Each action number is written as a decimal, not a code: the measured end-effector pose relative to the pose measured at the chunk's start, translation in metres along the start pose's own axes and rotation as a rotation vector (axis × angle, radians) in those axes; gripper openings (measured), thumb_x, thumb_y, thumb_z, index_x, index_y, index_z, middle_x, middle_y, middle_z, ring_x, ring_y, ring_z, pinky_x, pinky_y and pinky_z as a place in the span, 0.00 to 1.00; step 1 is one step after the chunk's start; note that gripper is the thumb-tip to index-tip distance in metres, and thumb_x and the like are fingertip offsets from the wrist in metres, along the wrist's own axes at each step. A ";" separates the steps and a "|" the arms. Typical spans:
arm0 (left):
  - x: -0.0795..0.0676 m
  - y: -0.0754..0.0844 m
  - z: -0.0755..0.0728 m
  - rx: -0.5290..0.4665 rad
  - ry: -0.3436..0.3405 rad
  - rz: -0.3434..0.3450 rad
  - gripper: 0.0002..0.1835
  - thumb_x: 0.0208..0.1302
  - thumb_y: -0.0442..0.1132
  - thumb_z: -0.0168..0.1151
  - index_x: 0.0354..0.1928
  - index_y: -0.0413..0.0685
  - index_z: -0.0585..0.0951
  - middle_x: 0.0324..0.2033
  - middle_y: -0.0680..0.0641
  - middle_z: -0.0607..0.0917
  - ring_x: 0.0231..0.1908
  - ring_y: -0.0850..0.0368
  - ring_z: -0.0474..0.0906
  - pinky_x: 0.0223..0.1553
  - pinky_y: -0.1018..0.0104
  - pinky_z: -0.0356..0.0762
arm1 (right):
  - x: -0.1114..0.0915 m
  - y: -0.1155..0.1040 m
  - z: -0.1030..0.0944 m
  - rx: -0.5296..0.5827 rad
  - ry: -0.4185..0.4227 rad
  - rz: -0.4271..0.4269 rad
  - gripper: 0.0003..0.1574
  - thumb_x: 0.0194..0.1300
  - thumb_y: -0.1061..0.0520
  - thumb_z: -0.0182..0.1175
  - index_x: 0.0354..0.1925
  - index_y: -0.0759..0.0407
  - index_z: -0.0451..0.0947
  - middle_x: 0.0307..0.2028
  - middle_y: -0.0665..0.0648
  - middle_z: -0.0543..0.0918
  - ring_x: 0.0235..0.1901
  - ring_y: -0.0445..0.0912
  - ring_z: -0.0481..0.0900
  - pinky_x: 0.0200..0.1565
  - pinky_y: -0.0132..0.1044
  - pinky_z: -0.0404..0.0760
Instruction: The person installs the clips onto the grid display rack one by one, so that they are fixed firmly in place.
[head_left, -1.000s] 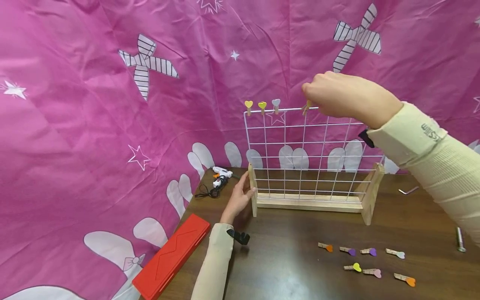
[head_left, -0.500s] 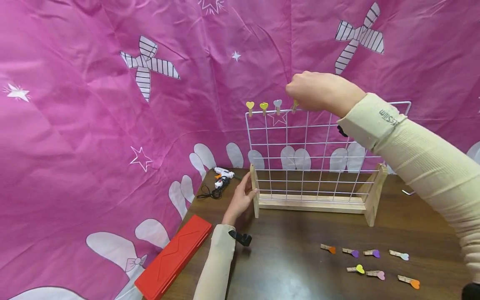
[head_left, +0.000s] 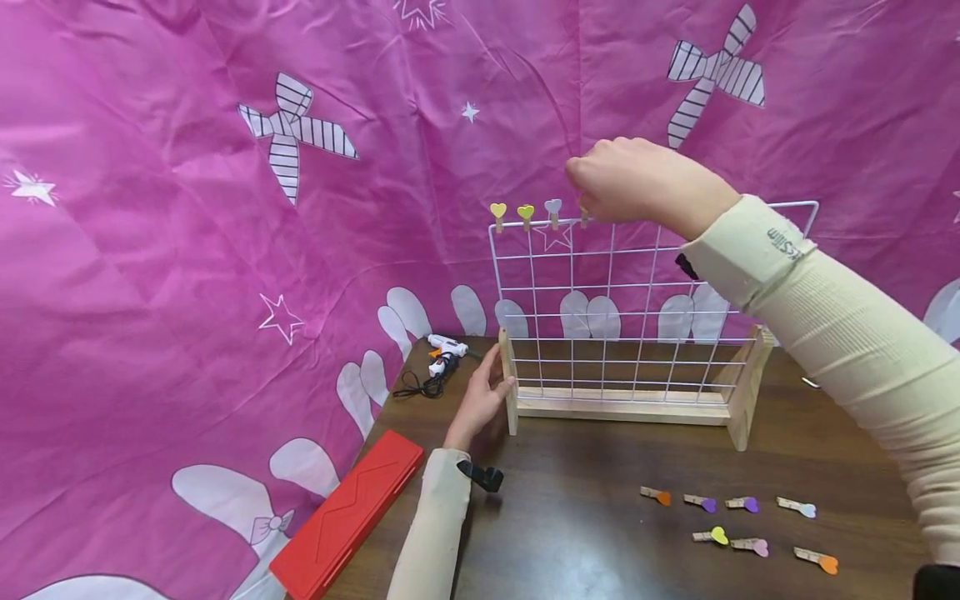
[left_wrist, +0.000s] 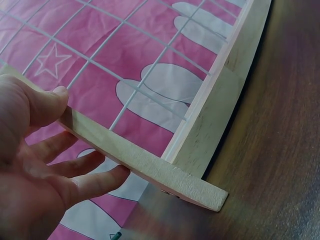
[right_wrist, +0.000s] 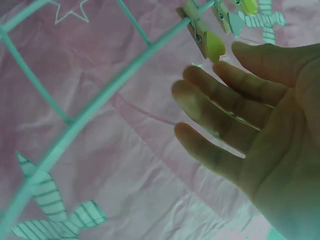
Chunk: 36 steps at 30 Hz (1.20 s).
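A white wire grid rack [head_left: 609, 339] stands upright in a wooden base. My left hand [head_left: 480, 402] holds its left wooden end piece [left_wrist: 150, 162], thumb on one face and fingers against the other. Along the top bar sit two yellow heart clothespins [head_left: 498, 215] and a pale one [head_left: 553, 212]. A further yellow heart clothespin [right_wrist: 214, 47] is clipped on the bar beside them. My right hand [right_wrist: 250, 110] is right at that clothespin, its thumb and fingers parted and loosely bent around the heart's end. In the head view the hand's back hides most of this clothespin.
Several heart clothespins, among them an orange one [head_left: 656, 496] and a pink one [head_left: 752, 547], lie on the table [head_left: 570, 533] at front right. A red case [head_left: 348, 517] lies at the left edge. Behind it is a glue gun [head_left: 448, 347] with its cord; a pink curtain [head_left: 187, 250] hangs behind.
My right hand has moved left along the top bar with the yellow clothespin, which now sits next to the pale one. The fingers have parted from it. The left hand stays put.
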<state>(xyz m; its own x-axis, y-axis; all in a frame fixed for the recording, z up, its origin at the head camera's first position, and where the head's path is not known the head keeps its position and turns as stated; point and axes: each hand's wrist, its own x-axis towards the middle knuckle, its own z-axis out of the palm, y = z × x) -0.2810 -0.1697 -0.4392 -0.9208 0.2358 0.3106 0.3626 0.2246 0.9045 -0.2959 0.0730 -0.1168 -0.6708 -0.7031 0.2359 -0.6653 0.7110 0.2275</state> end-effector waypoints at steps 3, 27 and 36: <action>0.000 0.000 -0.001 -0.001 -0.001 -0.011 0.34 0.63 0.24 0.51 0.69 0.37 0.52 0.62 0.31 0.64 0.60 0.39 0.64 0.55 0.51 0.69 | -0.014 0.003 0.008 0.035 0.104 0.005 0.06 0.61 0.60 0.50 0.27 0.60 0.70 0.23 0.55 0.75 0.21 0.52 0.72 0.20 0.47 0.71; 0.002 0.000 -0.004 0.052 -0.003 -0.010 0.34 0.64 0.26 0.52 0.70 0.37 0.51 0.63 0.32 0.62 0.60 0.38 0.64 0.55 0.49 0.69 | -0.119 0.000 0.098 0.214 0.350 -0.084 0.08 0.53 0.65 0.61 0.31 0.55 0.74 0.26 0.45 0.75 0.21 0.37 0.70 0.23 0.34 0.72; 0.001 0.000 -0.002 0.049 -0.003 -0.021 0.34 0.64 0.26 0.52 0.70 0.36 0.51 0.64 0.32 0.62 0.60 0.39 0.63 0.56 0.51 0.68 | -0.153 -0.021 0.139 0.244 0.364 -0.113 0.09 0.51 0.62 0.63 0.29 0.52 0.73 0.25 0.41 0.72 0.19 0.33 0.66 0.18 0.29 0.68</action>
<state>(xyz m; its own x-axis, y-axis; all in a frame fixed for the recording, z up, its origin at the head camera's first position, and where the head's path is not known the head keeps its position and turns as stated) -0.2821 -0.1714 -0.4384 -0.9280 0.2333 0.2906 0.3497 0.2753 0.8955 -0.2246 0.1655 -0.2890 -0.4597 -0.6981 0.5489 -0.8149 0.5773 0.0517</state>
